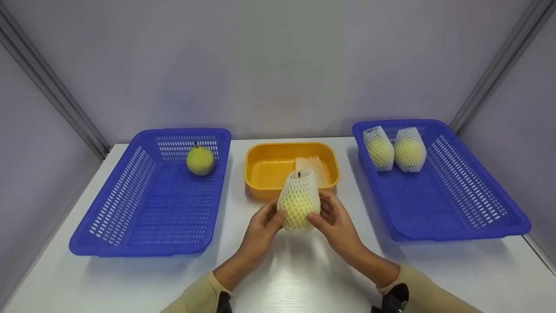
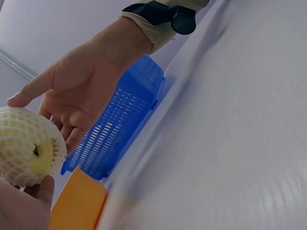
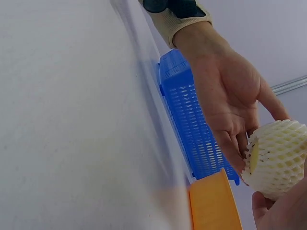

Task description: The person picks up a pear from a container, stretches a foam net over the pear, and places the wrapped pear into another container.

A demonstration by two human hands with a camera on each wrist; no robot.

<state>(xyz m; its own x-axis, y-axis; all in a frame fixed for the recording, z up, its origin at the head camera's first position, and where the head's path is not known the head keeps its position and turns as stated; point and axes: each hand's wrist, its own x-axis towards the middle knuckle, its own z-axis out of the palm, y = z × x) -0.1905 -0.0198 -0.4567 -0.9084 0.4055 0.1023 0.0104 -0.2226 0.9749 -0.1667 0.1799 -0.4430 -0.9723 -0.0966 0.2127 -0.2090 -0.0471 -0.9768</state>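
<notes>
A pear [image 1: 299,204] in a white foam net stands upright between my two hands, lifted off the table, its dark stem showing at the net's open top. My left hand [image 1: 260,228] grips it from the left, thumb in front and fingers behind. From the other side my right hand [image 1: 341,226] holds it the same way. Both wrist views show the underside of the netted pear [image 2: 29,146], where the net leaves a bare yellow patch. In the right wrist view the net [image 3: 276,158] wraps round most of the fruit.
Behind the hands, a yellow bin [image 1: 265,174] holds a loose foam net [image 1: 313,167]. The left blue basket [image 1: 143,252] contains one bare pear [image 1: 200,160]. Two netted pears [image 1: 410,150] lie at the back of the right blue basket [image 1: 460,234]. A wall [image 1: 278,69] closes off the back.
</notes>
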